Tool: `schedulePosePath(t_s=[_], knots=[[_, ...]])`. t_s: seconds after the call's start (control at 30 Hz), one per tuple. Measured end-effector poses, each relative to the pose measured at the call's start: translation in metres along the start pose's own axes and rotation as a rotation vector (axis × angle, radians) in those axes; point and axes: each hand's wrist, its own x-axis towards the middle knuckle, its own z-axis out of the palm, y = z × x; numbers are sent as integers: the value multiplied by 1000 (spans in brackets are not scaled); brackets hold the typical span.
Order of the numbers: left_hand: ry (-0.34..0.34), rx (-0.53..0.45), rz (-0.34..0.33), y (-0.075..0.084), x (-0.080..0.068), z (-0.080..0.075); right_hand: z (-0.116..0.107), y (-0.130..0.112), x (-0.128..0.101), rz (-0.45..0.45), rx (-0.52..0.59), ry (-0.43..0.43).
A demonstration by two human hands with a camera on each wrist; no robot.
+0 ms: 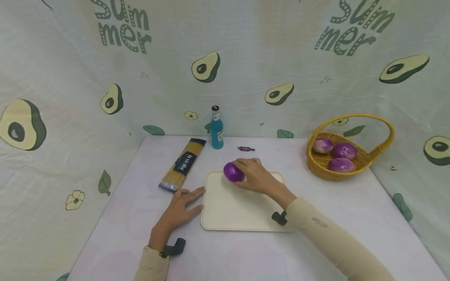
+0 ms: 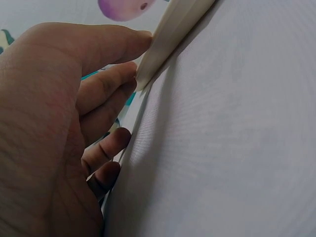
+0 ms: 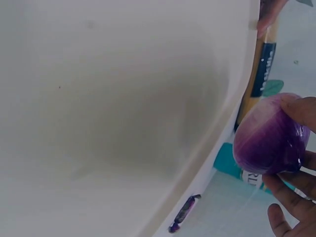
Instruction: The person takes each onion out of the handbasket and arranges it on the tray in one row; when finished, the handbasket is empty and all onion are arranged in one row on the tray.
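My right hand (image 1: 258, 176) holds a purple onion (image 1: 233, 172) between thumb and fingers, over the far left part of a cream tray (image 1: 239, 210). Seen from the right wrist, the onion (image 3: 266, 133) is glossy and paler on one side, with the thumb on top and fingertips below. At the tray's left edge, my left hand (image 1: 180, 208) is spread with fingers extended. Its thumb and fingertips are against the tray's rim (image 2: 168, 39) in the left wrist view.
Behind my left hand lies a pasta packet (image 1: 183, 166). A blue bottle (image 1: 217, 134) stands at the back, left of a small wrapped candy (image 1: 246, 148). At the back right, a yellow wicker basket (image 1: 318, 171) with a tall handle holds three purple onions (image 1: 342, 164).
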Motion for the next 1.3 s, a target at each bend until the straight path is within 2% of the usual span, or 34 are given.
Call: schedulePosePath(t_s=[0.27,0.53,0.77,1.3], knots=[[5,-8,18,0,0,0,7,-3,6,0,-10,-10],[11,-7,15,1,-1,-1,12,-8,11,19,23,-35],[1,-2,-12,3,-1,-2,18,-9,14,6,6,-27],[6,3,4,3,0,-4,29,-16,26,5,9,-51]])
